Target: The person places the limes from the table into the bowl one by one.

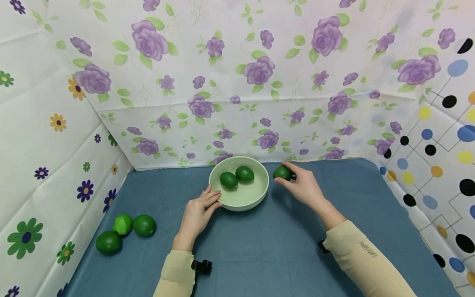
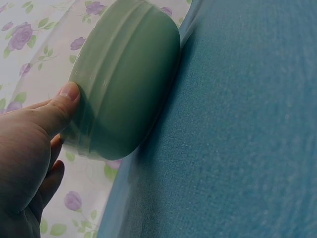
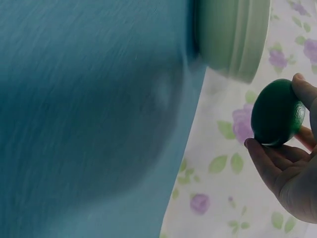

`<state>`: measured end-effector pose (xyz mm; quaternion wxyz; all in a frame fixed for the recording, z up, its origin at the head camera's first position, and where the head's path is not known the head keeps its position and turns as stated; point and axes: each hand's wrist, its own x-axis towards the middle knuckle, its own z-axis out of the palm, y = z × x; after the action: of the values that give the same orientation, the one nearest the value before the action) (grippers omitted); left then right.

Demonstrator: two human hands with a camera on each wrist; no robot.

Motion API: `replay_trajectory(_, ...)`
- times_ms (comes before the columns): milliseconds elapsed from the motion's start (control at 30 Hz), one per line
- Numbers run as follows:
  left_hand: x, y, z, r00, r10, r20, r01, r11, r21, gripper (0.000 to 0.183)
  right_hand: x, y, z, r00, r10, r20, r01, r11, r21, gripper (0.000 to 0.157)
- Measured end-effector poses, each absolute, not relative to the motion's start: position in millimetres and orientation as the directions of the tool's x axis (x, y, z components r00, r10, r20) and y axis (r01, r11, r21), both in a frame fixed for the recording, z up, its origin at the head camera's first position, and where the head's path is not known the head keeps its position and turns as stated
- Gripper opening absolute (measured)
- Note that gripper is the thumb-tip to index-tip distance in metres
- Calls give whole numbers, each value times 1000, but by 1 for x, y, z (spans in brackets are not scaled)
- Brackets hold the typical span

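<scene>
A pale green bowl (image 1: 239,199) stands at the back of the cloth, with two dark green oval fruits, lime-like (image 1: 229,180), lying in it. My left hand (image 1: 196,214) holds the bowl's near-left rim; in the left wrist view the thumb (image 2: 69,94) presses on the outer wall. Just right of the bowl, my right hand (image 1: 304,185) pinches another dark green oval fruit (image 3: 277,113) between thumb and fingers. That fruit is apart from the bowl, in the air.
At the left on the blue cloth (image 1: 259,255) lie two more dark green fruits (image 1: 144,225) and a brighter green one (image 1: 123,224), close together. A flowered sheet (image 1: 230,82) rises behind the bowl. Patterned sheets also border the left and right sides.
</scene>
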<state>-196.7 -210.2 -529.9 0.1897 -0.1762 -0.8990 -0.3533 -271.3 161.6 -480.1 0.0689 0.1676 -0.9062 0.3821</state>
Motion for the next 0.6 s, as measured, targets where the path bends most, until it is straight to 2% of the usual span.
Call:
replay_trajectory(233, -197, -210, -530, -868, 179, 463, 449, 682, 578, 38, -269, 145, -475, -915, -290, 280, -403, 629, -665, 69)
replay_trajectory(600, -197, -210, -530, -864, 180, 470, 453, 685, 570, 37, -264, 126, -473, -884, -331, 331, -468, 594, -655, 67)
